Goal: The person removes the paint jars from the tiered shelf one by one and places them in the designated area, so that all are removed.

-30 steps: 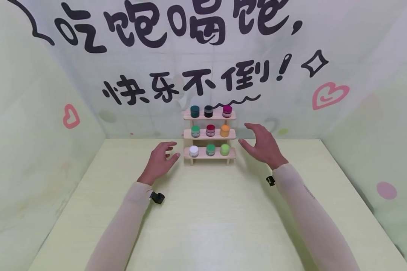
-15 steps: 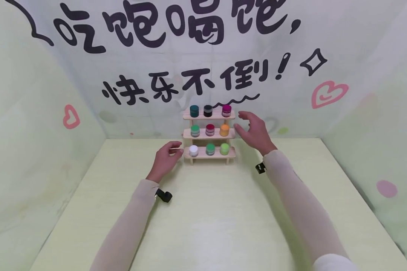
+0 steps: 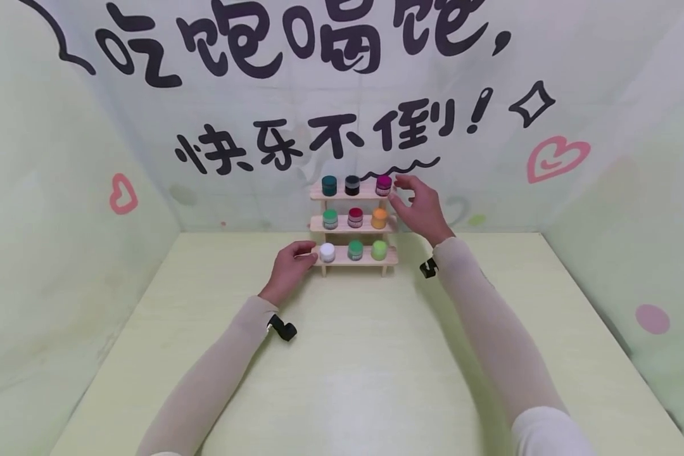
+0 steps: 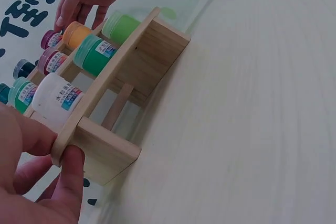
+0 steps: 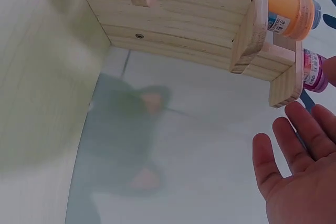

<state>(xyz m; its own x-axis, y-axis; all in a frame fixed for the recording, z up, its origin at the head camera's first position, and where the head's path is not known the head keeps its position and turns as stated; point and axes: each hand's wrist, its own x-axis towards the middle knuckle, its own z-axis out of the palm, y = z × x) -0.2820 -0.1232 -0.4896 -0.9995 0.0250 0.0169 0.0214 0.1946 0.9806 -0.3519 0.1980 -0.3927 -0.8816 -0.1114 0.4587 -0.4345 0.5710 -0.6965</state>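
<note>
A three-tier wooden stand [image 3: 341,257] holds small lidded paint jars, several in all. On its bottom tier are a white jar [image 3: 327,253], a green jar [image 3: 355,251] and a light green jar [image 3: 379,251]. My left hand [image 3: 291,269] pinches the left end of the bottom board between thumb and finger, clearest in the left wrist view. My right hand [image 3: 424,212] is at the right end of the top tier, beside the magenta jar [image 3: 383,185]. One fingertip meets or nearly meets that jar in the right wrist view; the other fingers [image 5: 286,140] are extended below the board.
An orange jar [image 3: 379,218], a red jar [image 3: 355,217] and another green jar [image 3: 330,219] stand on the middle tier. Dark teal [image 3: 329,185] and black [image 3: 352,185] jars share the top. Behind the pale table [image 3: 353,354] hangs a printed cloth [image 3: 251,209].
Both hands have moved inward to the stand. My left hand has taken hold of the bottom board's end; my right has risen leftward to the magenta jar. The jars have stayed put.
</note>
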